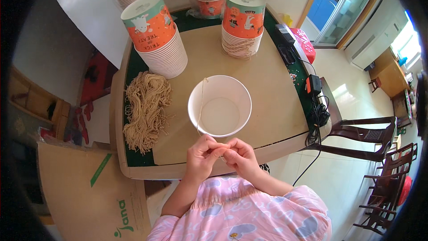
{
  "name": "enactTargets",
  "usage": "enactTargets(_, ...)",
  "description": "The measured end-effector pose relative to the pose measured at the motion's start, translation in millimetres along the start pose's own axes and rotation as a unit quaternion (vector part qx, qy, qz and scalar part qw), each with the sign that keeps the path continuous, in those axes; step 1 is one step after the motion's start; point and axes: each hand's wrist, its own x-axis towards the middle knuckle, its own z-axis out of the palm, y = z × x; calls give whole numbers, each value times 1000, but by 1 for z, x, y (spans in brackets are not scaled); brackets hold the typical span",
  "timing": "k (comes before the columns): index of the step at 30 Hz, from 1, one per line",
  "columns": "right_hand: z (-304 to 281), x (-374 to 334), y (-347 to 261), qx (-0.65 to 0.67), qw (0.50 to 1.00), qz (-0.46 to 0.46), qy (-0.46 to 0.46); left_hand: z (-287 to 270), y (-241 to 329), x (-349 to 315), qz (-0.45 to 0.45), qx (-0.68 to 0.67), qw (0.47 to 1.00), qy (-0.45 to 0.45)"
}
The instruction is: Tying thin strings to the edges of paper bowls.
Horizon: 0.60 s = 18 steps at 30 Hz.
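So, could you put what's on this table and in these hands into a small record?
Left hand: fingertips pinched, string running to them
Right hand: fingertips meeting the left's; what they pinch is hidden
Tub: white, open side up, on the table
String: crosses the tub's opening
Bundle: loose tan strings, left of the tub
Left stack: upside-down tubs, orange and green print
Right stack: similar

Pink garment (267,216) | lavender-grey patches (307,228) | gathered seam (218,201) | pink patterned sleeves (312,198)
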Motion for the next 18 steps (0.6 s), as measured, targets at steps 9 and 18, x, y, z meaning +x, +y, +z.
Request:
enactTargets(9,-4,3,10,23,991,-70,115,10,17,8,54,152,987,-4)
enactTargets(18,-23,20,27,29,973,-151,171,7,20,57,80,430,888,-143)
